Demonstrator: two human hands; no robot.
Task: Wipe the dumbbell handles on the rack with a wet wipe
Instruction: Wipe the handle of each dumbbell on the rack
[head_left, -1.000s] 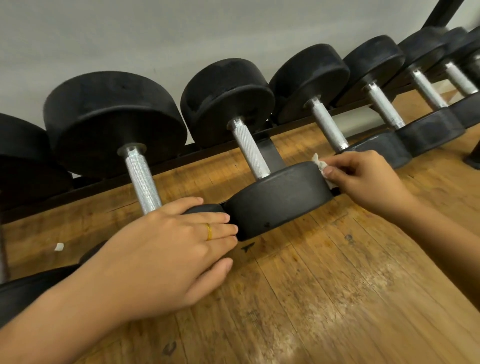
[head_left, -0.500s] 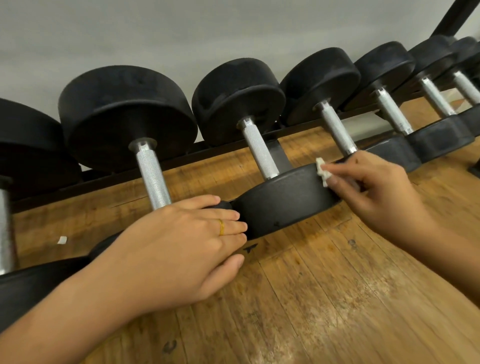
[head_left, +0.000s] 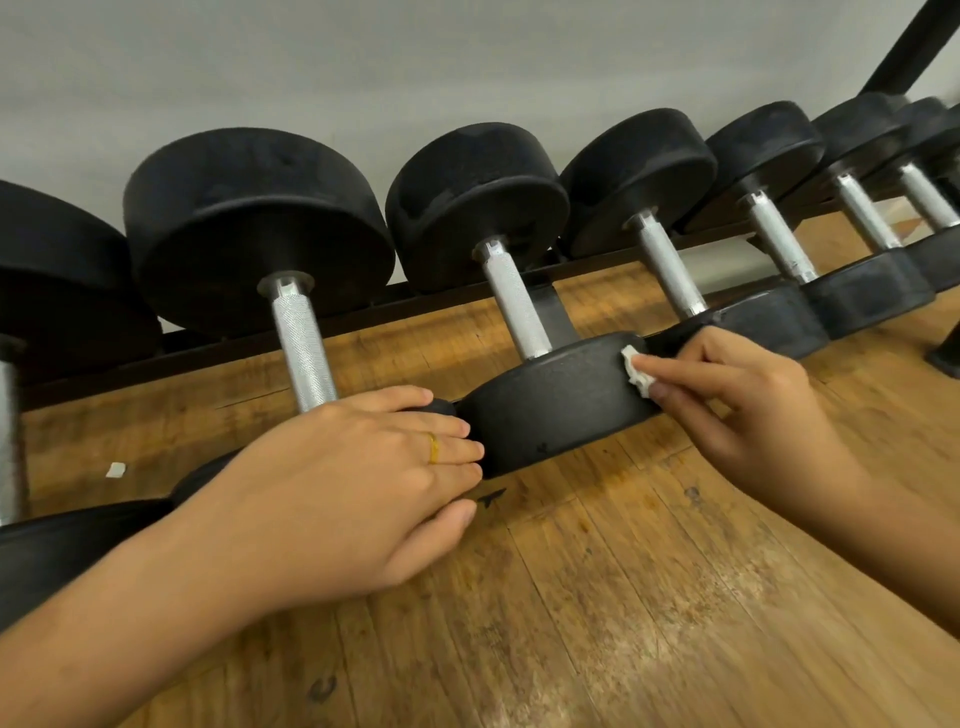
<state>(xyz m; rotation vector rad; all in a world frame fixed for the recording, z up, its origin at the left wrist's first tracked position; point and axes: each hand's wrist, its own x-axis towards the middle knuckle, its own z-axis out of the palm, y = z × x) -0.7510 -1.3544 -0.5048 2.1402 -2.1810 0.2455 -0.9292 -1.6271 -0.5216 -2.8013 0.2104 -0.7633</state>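
Right hand (head_left: 748, 410) pinches wipe (head_left: 637, 370) against dumbbell head (head_left: 561, 400).

The dumbbells (head_left: 517, 301) lie side by side across the rack (head_left: 208, 349), far heads by the wall (head_left: 467, 52), floor (head_left: 623, 597) beneath. My left hand (head_left: 353, 483) rests on one near head; my right hand (head_left: 748, 415) holds the wet wipe (head_left: 636, 370) against the next head rightward.

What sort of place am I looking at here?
Probably a gym's free-weights area: black dumbbells with knurled metal handles lined up on a low rack, over a worn wooden floor.
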